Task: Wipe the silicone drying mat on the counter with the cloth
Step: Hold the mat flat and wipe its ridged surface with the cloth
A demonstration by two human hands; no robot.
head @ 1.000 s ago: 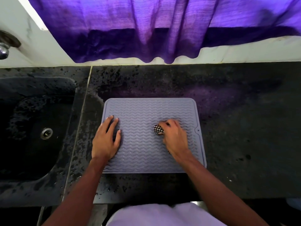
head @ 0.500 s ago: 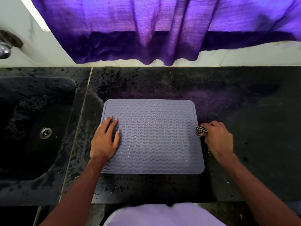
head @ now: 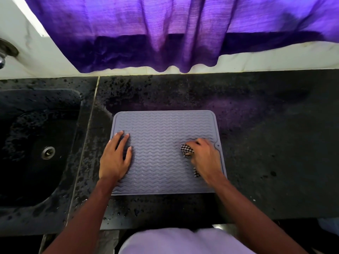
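A grey silicone drying mat point(head: 161, 129) with wavy ridges lies flat on the black speckled counter point(head: 266, 143). My left hand point(head: 114, 158) rests flat on the mat's left side, fingers straight and spread. My right hand point(head: 204, 156) is over the mat's right side and grips a bunched black-and-white checked cloth point(head: 186, 149), pressed onto the mat. A tail of the cloth shows below the wrist. The right hand is slightly blurred.
A dark sink point(head: 36, 147) with a metal drain point(head: 48, 152) lies to the left of the mat. A tap point(head: 1, 59) juts in at the far left. A purple curtain point(head: 174, 33) hangs over the white wall behind. The counter's front edge runs just below the mat.
My right hand with the cloth swept right off the mat's edge onto the counter, then came back left onto the mat's right side. The left hand stayed put.
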